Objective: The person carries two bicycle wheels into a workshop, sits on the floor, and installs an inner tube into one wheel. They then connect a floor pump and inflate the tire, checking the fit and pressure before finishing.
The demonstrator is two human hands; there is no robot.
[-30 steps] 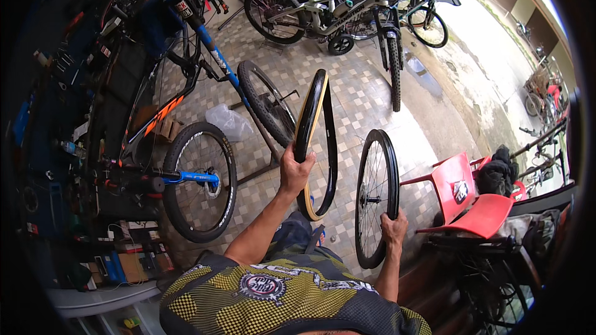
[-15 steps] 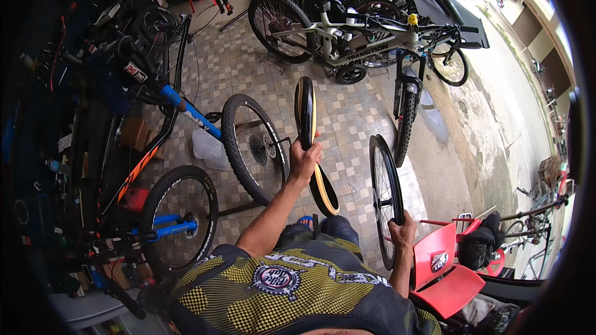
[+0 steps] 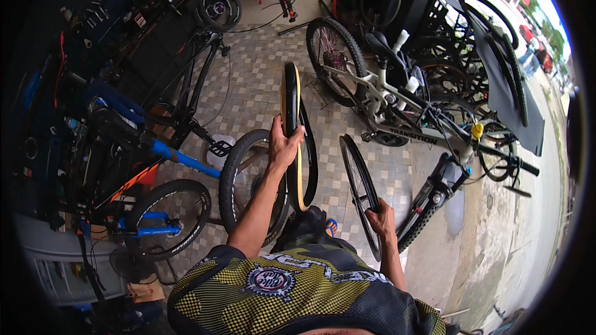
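Note:
My left hand [image 3: 287, 142] is closed around a bicycle tire [image 3: 290, 98], black with a tan sidewall. The tire hangs upright as a narrow loop in front of me, its lower end near my knees. In my right hand [image 3: 382, 218] is the rim of a spoked black bicycle wheel [image 3: 351, 160], gripped at its near right side. The wheel stands nearly edge-on and tilted, apart from the tire. Whether its lower edge touches the floor I cannot tell.
Left of me stand a blue-framed bicycle [image 3: 186, 160] and a blue fork with a wheel [image 3: 169, 218]. A grey mountain bike [image 3: 397, 127] stands ahead to the right, with more bikes behind it. Tiled floor [image 3: 248, 56] lies between; the street runs along the right.
My view has turned left, so the grey bike sits further right and the red chair is out of sight. The tire now hangs more upright. Both hands keep their holds.

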